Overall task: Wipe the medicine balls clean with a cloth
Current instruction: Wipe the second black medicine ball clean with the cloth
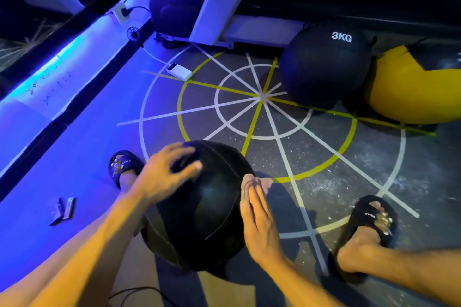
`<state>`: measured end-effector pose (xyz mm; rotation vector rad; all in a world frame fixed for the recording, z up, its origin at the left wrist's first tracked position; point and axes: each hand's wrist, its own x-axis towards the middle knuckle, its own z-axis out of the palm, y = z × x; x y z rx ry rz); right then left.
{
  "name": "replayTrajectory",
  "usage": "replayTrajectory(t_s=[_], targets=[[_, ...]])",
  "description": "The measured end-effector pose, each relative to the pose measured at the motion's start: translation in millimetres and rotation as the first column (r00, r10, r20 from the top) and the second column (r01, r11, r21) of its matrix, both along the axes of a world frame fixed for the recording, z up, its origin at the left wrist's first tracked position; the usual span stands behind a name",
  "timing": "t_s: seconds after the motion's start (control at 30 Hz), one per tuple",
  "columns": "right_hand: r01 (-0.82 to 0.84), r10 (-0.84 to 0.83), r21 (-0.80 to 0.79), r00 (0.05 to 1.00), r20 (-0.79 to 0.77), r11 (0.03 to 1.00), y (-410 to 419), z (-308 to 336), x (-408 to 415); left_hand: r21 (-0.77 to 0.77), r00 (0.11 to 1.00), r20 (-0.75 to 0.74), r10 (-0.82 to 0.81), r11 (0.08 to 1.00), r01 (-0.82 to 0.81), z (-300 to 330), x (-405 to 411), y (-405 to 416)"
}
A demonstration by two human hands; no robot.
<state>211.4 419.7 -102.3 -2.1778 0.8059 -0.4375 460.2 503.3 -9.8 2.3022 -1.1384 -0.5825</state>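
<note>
A black medicine ball (pixel 207 209) sits low between my knees, over the gym floor. My left hand (pixel 167 172) rests on its upper left side with fingers spread and relaxed. My right hand (pixel 259 217) lies flat against its right side, fingers straight and together. Neither hand holds a cloth, and no cloth shows anywhere. A second black ball marked 3KG (pixel 324 65) lies on the floor at the upper right, and a yellow and black ball (pixel 409 90) lies beside it at the right edge.
My feet in black slides (pixel 371 227) stand on either side of the near ball. A white power bank (pixel 179 72) on a cable lies on the floor markings. A white machine frame (pixel 219 0) stands behind. A small dark object (pixel 63 209) lies at the left.
</note>
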Motion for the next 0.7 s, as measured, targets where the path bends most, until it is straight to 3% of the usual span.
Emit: replayTrajectory(t_s=[0.03,0.1,0.2,0.27,0.3,0.33,0.37,0.43,0.53,0.6,0.7], targets=[[0.022,-0.023,0.032,0.999,0.042,0.999,5.2,9.3,6.1,0.060,0.996,0.087,-0.019,0.998,0.013,-11.6,-11.0,6.4],[-0.099,0.097,0.022,0.992,0.081,0.995,15.0,30.9,13.4,0.062,0.981,0.191,0.040,0.997,-0.053,-30.6,-18.1,15.4],[-0.265,0.266,-0.094,0.964,0.000,0.960,10.0,23.3,8.0,-0.037,0.982,0.170,0.085,0.996,-0.080,-40.7,-6.6,24.5],[-0.187,0.187,-0.048,0.982,-0.015,0.981,-3.8,-1.4,4.5,-0.072,0.984,0.150,0.097,0.994,-0.088,-43.7,2.3,28.9],[-0.108,0.108,0.038,0.994,-0.011,0.993,-10.6,-12.0,5.3,-0.078,0.985,0.134,0.108,0.992,-0.098,-44.3,6.1,28.8],[0.011,0.000,0.232,0.999,-0.046,0.973,-18.9,-12.0,7.3,-0.078,0.986,0.118,0.116,0.991,-0.108,-44.7,9.9,28.3],[0.108,-0.061,0.420,0.990,-0.124,0.901,-25.8,-11.0,10.3,-0.079,0.988,0.098,0.120,0.991,-0.112,-45.8,14.8,26.9],[0.316,-0.106,0.687,0.938,-0.331,0.654,-37.2,-20.5,13.5,-0.094,0.992,0.058,0.111,0.990,-0.106,-48.6,28.1,22.2],[0.495,-0.154,0.764,0.865,-0.477,0.415,-42.1,-35.6,17.4,-0.073,0.988,-0.010,0.152,0.986,-0.153,-50.4,47.7,8.5],[0.527,-0.176,0.795,0.850,-0.497,0.299,-39.2,-48.4,23.0,-0.075,0.976,-0.038,0.216,0.973,-0.218,-48.5,54.6,-7.2],[0.510,-0.311,0.842,0.840,-0.444,0.176,-44.2,-79.9,27.1,-0.039,0.945,0.037,0.324,0.946,-0.323,-40.2,64.9,-39.3]])
